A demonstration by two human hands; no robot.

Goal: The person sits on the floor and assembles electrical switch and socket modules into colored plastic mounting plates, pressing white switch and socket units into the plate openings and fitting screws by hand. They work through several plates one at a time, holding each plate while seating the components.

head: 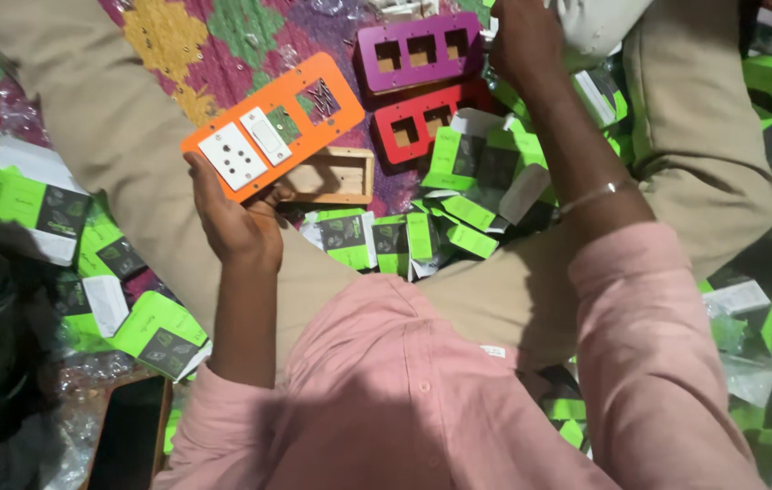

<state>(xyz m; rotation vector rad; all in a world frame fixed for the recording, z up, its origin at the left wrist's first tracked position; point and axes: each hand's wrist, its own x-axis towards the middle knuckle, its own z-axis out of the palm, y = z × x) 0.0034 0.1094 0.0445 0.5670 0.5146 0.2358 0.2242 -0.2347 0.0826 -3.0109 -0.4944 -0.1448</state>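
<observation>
Sitting cross-legged on a patterned mat, the person works with both hands out in front. Left hand is clamped on the lower end of an orange switch plate, fingers curled under the edge, thumb side up against its near rim. Plate tilts up and to the right, raised above the left knee. It carries a white socket module at its lower end and a white rocker switch just beside it; the two cut-outs further along stand open, the mat showing through.

Right hand reaches forward to the top of the view, just beside the right end of a purple plate. Fingers point away from the camera and are hidden; cannot tell whether they are closed on anything. A thin metal bangle sits on that forearm.

The purple plate lies flat on the mat with three square openings. A red plate lies just below it, partly covered by small boxes. A wooden box frame rests on the mat just under the orange plate's lower edge.

Green-and-white cartons, many of them, lie heaped between the knees and spread out to both sides; more sit at the left by the thigh. A dark phone lies at the bottom left. Pink shirt sleeves and beige trousers fill the near view.
</observation>
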